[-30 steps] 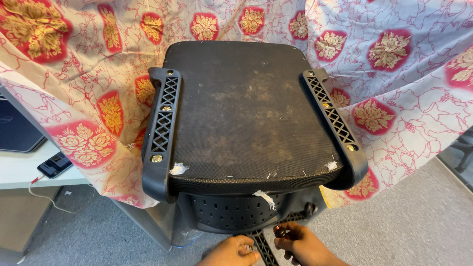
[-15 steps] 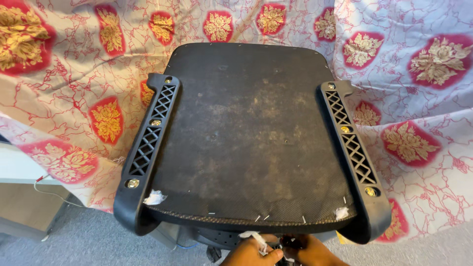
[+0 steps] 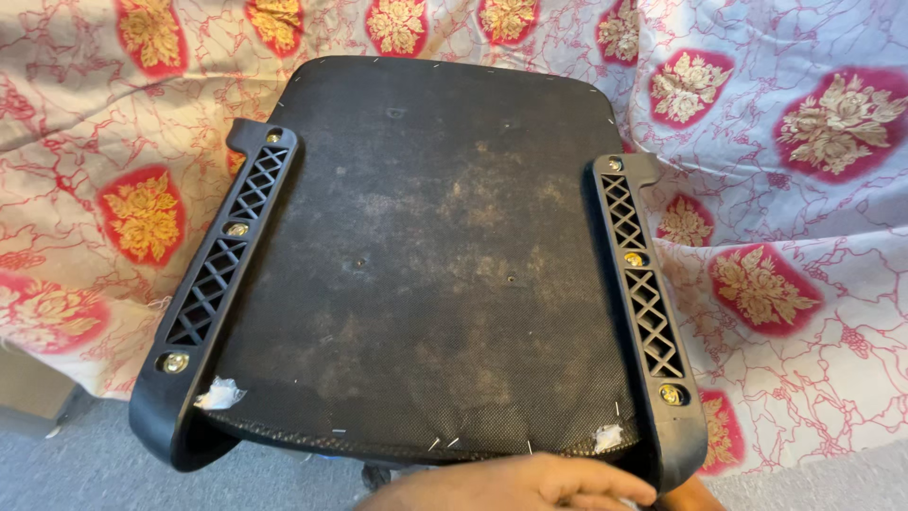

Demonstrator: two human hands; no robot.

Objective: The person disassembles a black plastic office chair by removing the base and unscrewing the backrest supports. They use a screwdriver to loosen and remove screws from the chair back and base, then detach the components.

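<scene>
Raised since earlier, left hand (image 3: 511, 487) lies flat at overturned chair seat (image 3: 426, 255) edge (right's grip unclear)

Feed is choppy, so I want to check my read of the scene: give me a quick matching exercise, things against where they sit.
Things:
1. left armrest bracket
2. hand
3. floral cloth
4. torn white stuffing

Places:
A. draped behind the seat
B. at the seat's near left corner
C. at the seat's near edge
D. bolted along the seat's left side

Pairs: 1-D, 2-C, 3-A, 4-B

Hand (image 3: 515, 487) at upturned chair seat (image 3: 426, 255)
</scene>
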